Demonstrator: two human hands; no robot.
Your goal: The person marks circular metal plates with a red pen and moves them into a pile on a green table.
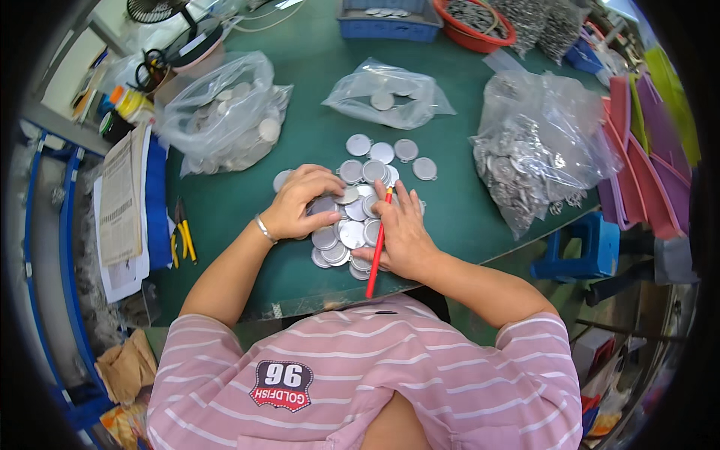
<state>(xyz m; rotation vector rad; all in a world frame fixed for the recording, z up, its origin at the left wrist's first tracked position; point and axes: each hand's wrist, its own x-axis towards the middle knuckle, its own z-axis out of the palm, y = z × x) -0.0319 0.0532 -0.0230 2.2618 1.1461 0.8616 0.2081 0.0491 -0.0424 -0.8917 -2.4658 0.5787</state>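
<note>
A loose pile of flat, round, silver-grey metal discs (352, 234) lies between my hands on the green table. Some discs have a small loop at the edge, like medal blanks. My left hand (304, 202) is curled over the pile's left side, fingertips and thumb around one disc (346, 196). Across my right hand (406, 234) runs a slim red pen-like tool (379, 251) with a pale tip pointing away from me. That hand grips it, its fingers resting on the pile's right side. Several single discs (406, 150) lie just beyond the pile.
Clear plastic bags of metal parts stand at left (225, 124), far middle (390, 94) and right (532, 135). A blue tray (390, 28) and a red basket (480, 37) sit at the back. Yellow-handled pliers (182, 232) lie left; a blue stool (577, 247) stands right.
</note>
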